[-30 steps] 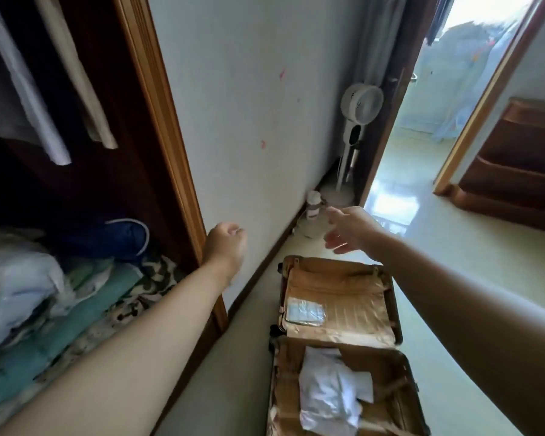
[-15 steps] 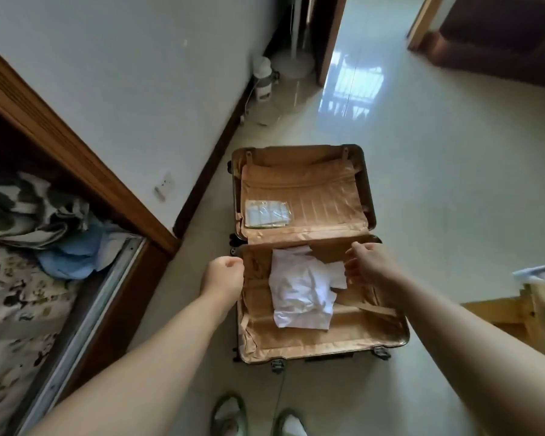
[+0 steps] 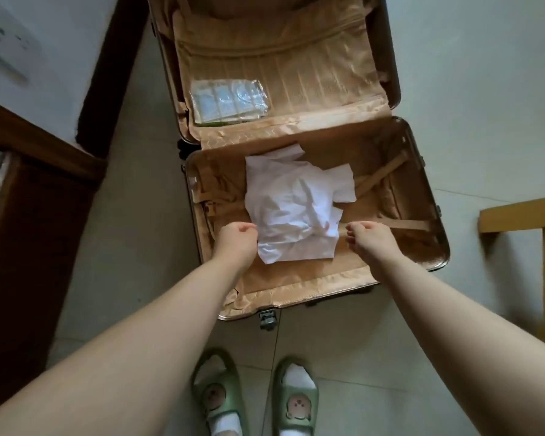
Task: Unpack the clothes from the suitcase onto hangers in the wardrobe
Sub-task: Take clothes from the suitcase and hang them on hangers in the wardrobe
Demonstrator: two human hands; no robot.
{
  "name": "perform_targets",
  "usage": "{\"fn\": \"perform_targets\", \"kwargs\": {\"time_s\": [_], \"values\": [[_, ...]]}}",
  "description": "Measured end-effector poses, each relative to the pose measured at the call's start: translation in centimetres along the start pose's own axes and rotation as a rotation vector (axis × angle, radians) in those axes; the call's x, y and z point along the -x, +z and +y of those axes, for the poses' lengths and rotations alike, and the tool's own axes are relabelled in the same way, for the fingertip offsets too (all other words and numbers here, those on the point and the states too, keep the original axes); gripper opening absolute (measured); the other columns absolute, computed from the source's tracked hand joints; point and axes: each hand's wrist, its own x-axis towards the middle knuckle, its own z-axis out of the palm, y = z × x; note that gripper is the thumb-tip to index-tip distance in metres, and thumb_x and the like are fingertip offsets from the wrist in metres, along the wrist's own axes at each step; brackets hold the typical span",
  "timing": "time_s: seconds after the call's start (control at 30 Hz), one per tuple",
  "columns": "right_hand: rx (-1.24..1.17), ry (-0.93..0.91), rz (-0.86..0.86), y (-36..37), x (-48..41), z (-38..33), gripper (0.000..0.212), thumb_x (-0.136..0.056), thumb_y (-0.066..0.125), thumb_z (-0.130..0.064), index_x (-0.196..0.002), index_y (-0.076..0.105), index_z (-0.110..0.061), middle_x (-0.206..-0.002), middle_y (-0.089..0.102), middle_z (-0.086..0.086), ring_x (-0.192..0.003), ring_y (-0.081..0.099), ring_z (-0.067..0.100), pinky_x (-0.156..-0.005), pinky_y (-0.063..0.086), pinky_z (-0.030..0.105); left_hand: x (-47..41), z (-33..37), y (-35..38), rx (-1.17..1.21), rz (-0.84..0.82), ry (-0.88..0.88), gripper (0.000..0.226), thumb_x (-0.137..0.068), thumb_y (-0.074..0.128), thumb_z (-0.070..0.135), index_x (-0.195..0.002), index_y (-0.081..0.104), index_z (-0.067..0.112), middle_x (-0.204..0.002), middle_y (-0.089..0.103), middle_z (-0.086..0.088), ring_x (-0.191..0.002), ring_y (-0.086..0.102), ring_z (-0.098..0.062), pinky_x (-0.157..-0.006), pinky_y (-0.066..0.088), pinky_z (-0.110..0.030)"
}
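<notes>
Suitcase [image 3: 296,284] open flat on tile floor, tan lining. Crumpled white garment [image 3: 296,209] in near half, across straps. Left hand [image 3: 238,237] curled at garment's left edge; grip unclear. Right hand [image 3: 370,237] curled, just beside right edge, holding nothing. Clear plastic packet [image 3: 228,102] in far half, print too blurred to read. Green slippers [image 3: 214,401] bear cartoon bear faces. Wardrobe [image 3: 29,215] at left.

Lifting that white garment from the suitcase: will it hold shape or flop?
Probably floppy: the white garment lies crumpled in soft folds. Likely light, being thin cloth. It rests over the straps, so should lift free.
</notes>
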Motion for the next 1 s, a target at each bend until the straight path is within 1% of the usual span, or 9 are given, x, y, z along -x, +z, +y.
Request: {"fn": "perform_targets", "kwargs": {"time_s": [0.1, 0.17, 0.27, 0.4, 0.57, 0.67, 0.8, 0.87, 1.0], "values": [[-0.015, 0.039, -0.01, 2.1, -3.4, 2.2, 0.025, -0.089, 0.044, -0.012, -0.087, 0.064, 0.002, -0.075, 0.044, 0.008, -0.071, 0.037, 0.023, -0.058, 0.031, 0.027, -3.2, -2.6, 1.9, -0.019, -0.003, -0.01, 0.021, -0.091, 0.047, 0.019, -0.098, 0.067, 0.023, -0.108, 0.069, -0.002, -0.104, 0.063, -0.024, -0.09, 0.05, -0.037], [-0.004, 0.009, -0.026, 3.5, -5.5, 3.1, 0.028, -0.093, 0.04, -0.009, -0.102, 0.067, -0.005, -0.078, 0.05, 0.006, -0.064, 0.04, 0.016, -0.052, 0.032, 0.021, -5.2, -4.3, 2.9, -0.017, 0.008, -0.017, 0.021, -0.089, 0.047, 0.02, -0.092, 0.067, 0.026, -0.105, 0.07, -0.001, -0.103, 0.063, -0.024, -0.087, 0.05, -0.035], [-0.006, -0.045, -0.063, 5.3, -8.4, 4.1, 0.037, -0.097, 0.039, -0.009, -0.129, 0.056, -0.006, -0.104, 0.053, 0.003, -0.076, 0.048, 0.01, -0.06, 0.037, 0.018, -7.3, -5.8, 3.9, 0.063, 0.044, -0.031, 0.022, -0.093, 0.045, 0.013, -0.095, 0.066, 0.021, -0.1, 0.069, -0.001, -0.101, 0.063, -0.022, -0.081, 0.047, -0.029], [-0.016, -0.018, -0.133, 7.9, -11.6, 5.0, 0.04, -0.097, 0.037, -0.003, -0.132, 0.053, -0.013, -0.113, 0.057, 0.007, -0.079, 0.05, 0.011, -0.053, 0.037, 0.008, -9.5, -7.0, 5.2, 0.209, 0.087, -0.059, 0.026, -0.094, 0.042, 0.007, -0.108, 0.062, 0.014, -0.095, 0.065, -0.001, -0.094, 0.06, -0.017, -0.078, 0.045, -0.028], [-0.069, 0.045, -0.119, 9.3, -14.1, 5.2, 0.046, -0.097, 0.035, 0.002, -0.141, 0.045, -0.007, -0.144, 0.045, 0.013, -0.119, 0.051, 0.024, -0.086, 0.042, 0.027, -10.5, -8.0, 5.9, 0.243, 0.088, -0.068, 0.021, -0.092, 0.044, 0.009, -0.101, 0.06, 0.021, -0.106, 0.067, -0.002, -0.103, 0.061, -0.018, -0.095, 0.048, -0.034], [-0.238, 0.055, -0.076, 9.4, -13.8, 4.5, 0.039, -0.095, 0.05, -0.006, -0.134, 0.05, -0.001, -0.141, 0.049, 0.016, -0.129, 0.046, 0.028, -0.093, 0.039, 0.033, -10.2, -8.3, 5.6, 0.242, 0.087, -0.081, 0.022, -0.092, 0.044, 0.01, -0.1, 0.061, 0.022, -0.106, 0.068, -0.002, -0.105, 0.062, -0.019, -0.095, 0.049, -0.034], [-0.574, 0.073, -0.051, 8.7, -11.1, 2.0, 0.024, -0.081, 0.073, -0.006, -0.104, 0.068, 0.0, -0.091, 0.072, 0.005, -0.077, 0.066, 0.012, -0.067, 0.048, 0.018, -8.5, -7.3, 4.4, 0.236, 0.075, -0.072, 0.02, -0.093, 0.052, 0.012, -0.109, 0.063, 0.018, -0.112, 0.066, -0.003, -0.107, 0.06, -0.018, -0.091, 0.047, -0.03], [-0.742, 0.048, -0.164, 8.3, -8.8, 0.2, 0.008, -0.08, 0.073, -0.001, -0.087, 0.069, -0.002, -0.075, 0.073, 0.004, -0.064, 0.068, 0.012, -0.071, 0.055, 0.024, -7.1, -6.1, 3.6, 0.202, 0.079, -0.037, 0.031, -0.09, 0.059, 0.013, -0.121, 0.06, 0.018, -0.118, 0.063, -0.003, -0.108, 0.059, -0.017, -0.086, 0.047, -0.026], [-0.746, 0.035, -0.427, 7.5, -2.8, -3.8, 0.013, -0.081, 0.072, -0.005, -0.094, 0.069, -0.005, -0.101, 0.073, 0.014, -0.099, 0.07, 0.028, -0.092, 0.054, 0.04, -3.4, -2.4, 2.2, -0.093, 0.033, 0.17, 0.093, -0.075, 0.079, 0.024, -0.149, 0.023, 0.032, -0.151, 0.029, -0.002, -0.134, 0.036, -0.018, -0.104, 0.035, -0.033]]}}
